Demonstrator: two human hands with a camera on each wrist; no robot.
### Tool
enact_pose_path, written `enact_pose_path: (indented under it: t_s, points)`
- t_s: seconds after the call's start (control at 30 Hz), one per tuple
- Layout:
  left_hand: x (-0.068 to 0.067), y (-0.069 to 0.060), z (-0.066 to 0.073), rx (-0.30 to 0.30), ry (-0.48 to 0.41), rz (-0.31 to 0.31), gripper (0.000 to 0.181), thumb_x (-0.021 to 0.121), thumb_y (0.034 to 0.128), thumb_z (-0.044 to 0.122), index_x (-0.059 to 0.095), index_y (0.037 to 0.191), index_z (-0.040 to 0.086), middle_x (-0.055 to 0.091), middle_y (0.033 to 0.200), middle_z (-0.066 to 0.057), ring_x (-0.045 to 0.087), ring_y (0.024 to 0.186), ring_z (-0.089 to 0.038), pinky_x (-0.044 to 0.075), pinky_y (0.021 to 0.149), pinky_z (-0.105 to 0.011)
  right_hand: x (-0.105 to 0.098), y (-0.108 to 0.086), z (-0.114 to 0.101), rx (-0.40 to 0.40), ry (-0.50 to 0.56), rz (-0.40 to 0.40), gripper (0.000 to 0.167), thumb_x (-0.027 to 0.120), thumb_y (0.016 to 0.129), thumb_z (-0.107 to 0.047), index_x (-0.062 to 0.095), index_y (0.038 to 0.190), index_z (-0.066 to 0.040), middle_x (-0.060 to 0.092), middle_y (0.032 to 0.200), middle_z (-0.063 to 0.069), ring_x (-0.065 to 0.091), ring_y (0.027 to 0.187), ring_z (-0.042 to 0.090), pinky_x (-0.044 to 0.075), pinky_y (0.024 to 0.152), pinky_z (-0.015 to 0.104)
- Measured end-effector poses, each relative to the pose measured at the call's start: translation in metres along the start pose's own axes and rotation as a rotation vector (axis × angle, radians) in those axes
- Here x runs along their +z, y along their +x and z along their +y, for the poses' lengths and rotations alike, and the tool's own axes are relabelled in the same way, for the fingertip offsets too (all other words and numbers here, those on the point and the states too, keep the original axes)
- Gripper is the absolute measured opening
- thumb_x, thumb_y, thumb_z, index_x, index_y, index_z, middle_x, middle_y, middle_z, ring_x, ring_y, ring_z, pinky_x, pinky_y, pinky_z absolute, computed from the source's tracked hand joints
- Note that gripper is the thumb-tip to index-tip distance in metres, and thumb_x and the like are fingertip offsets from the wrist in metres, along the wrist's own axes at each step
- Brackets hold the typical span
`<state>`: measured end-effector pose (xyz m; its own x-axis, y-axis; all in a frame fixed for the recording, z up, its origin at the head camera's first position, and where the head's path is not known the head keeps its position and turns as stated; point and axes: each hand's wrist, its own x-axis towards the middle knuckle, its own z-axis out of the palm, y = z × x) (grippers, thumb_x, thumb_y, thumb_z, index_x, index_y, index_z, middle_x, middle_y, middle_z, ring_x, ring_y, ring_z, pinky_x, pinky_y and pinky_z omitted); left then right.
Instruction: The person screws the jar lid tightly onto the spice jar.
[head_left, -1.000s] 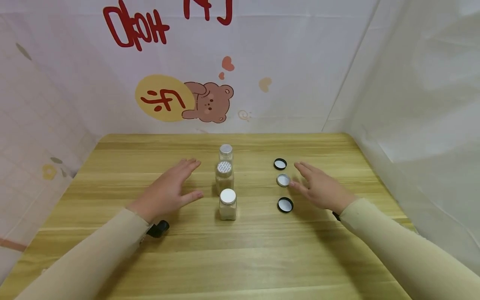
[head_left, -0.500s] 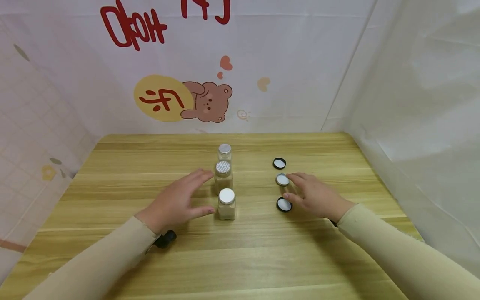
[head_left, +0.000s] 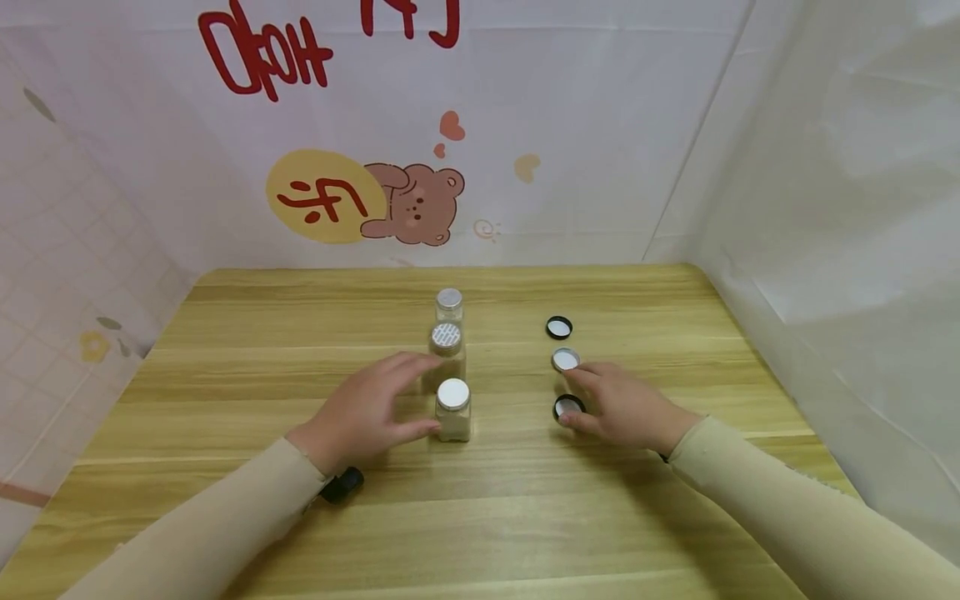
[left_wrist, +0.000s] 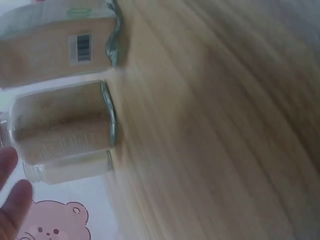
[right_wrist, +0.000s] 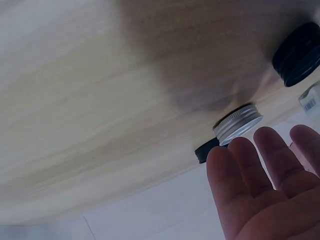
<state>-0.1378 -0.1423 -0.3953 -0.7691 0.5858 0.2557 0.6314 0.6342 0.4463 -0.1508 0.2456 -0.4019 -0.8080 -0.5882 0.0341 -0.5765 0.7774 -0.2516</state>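
Note:
Three clear glass jars stand in a row on the wooden table. The front jar and back jar have plain pale tops; the middle jar has a patterned one. My left hand is left of the front jar, thumb and fingers apart, thumb tip close to its side; I cannot tell whether it touches. My right hand hovers at the lids, fingers extended. Its thumb overlaps the front black lid, and its fingertips are beside the silver lid. Contact is unclear.
A second black lid lies behind the silver one, all three with pale insides up. White cloth with a printed bear hangs behind the table. Another white sheet borders the right side.
My left hand has moved right and toward me, up to the front jar. The right hand has come nearer, from the silver lid to the front black lid. Jars and lids stay put.

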Motion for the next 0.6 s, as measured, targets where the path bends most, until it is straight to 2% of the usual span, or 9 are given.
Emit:
enact_pose_path:
  t_s: [0.1,0.23,0.43,0.6]
  points:
    - [0.003,0.0,0.0,0.018,0.003,0.011,0.079,0.081,0.0885,0.055,0.056,0.15,0.013,0.063,0.148,-0.002,0.061,0.136,-0.023,0.052,0.113,-0.046,0.002,0.0,0.0,-0.044,-0.024,0.01,0.06,0.08,0.095,-0.037,0.062,0.139,-0.001,0.069,0.13,0.015,0.064,0.126,0.037,0.052,0.107,0.053]
    - [0.006,0.0,0.001,0.003,-0.003,-0.021,0.082,0.08,0.0887,0.058,0.054,0.152,0.012,0.062,0.148,-0.001,0.061,0.136,-0.022,0.051,0.114,-0.045,0.003,-0.001,-0.001,-0.057,-0.033,0.009,0.054,0.082,0.093,-0.035,0.065,0.132,-0.002,0.069,0.13,0.015,0.066,0.121,0.034,0.055,0.103,0.051]
    - [0.009,0.001,0.002,-0.013,-0.02,-0.045,0.082,0.079,0.0896,0.058,0.053,0.153,0.012,0.062,0.149,-0.002,0.06,0.138,-0.023,0.051,0.114,-0.046,0.005,-0.002,-0.001,-0.04,-0.037,-0.022,0.056,0.084,0.091,-0.038,0.067,0.13,-0.003,0.069,0.127,0.014,0.067,0.115,0.031,0.057,0.099,0.049]
    - [0.013,0.003,0.003,-0.016,-0.04,-0.048,0.08,0.081,0.0895,0.055,0.054,0.152,0.013,0.062,0.148,-0.002,0.06,0.138,-0.024,0.051,0.113,-0.047,0.007,-0.002,-0.002,-0.028,-0.046,-0.03,0.058,0.086,0.088,-0.04,0.067,0.13,-0.005,0.069,0.127,0.015,0.067,0.118,0.035,0.056,0.101,0.052]
